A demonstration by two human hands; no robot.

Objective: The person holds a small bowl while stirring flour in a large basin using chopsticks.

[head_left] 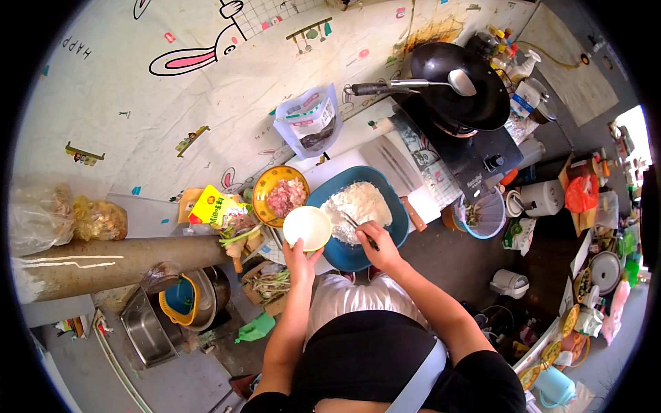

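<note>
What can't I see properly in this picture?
All in the head view:
Tip of the utensil in the right hand: buried in white powder.
Some left hand fingertips: hidden by the white bowl.
Small print on the clear pouch: too small.
Left sleeve: cut off by the bottom edge.

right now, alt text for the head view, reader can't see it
A person's left hand holds a small bowl at the edge of a blue basin of white powder; the right hand holds a thin utensil at the powder. Also visible: a yellow bowl of minced meat and a black wok.
</note>
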